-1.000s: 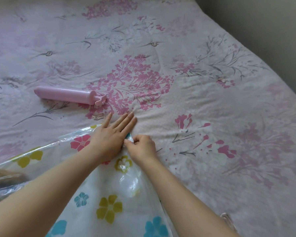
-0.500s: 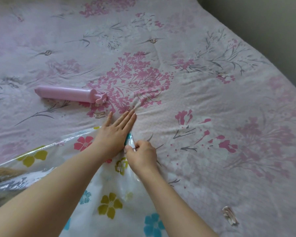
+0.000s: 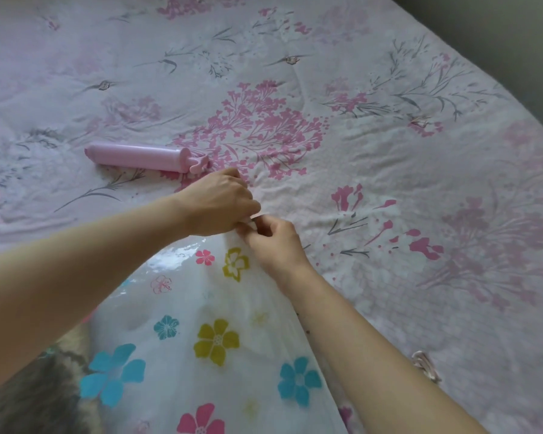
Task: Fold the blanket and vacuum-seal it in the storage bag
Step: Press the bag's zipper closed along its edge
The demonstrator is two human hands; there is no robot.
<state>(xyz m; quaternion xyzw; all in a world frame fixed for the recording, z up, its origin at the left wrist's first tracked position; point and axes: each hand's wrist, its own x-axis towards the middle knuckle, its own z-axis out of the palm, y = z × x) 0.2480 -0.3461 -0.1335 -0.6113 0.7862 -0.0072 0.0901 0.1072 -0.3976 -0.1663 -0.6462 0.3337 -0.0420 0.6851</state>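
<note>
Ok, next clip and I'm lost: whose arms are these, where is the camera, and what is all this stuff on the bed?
No machine here: a person wears a camera on the head, looking down at their own arms. The left hand and right hand both pinch the far corner of a clear storage bag printed with coloured flowers. Something dark and furry, likely the blanket, shows through the bag. Everything lies on a flowered bedspread. The pink tube beside the left hand looks like a hand pump.

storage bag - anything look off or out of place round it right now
Nothing looks damaged or spilled. Both hands, left hand and right hand, pinch the far corner of the storage bag, lifting it off the bed cover. The pink pump lies loose beyond them. A small clip lies stray near the right forearm.
</note>
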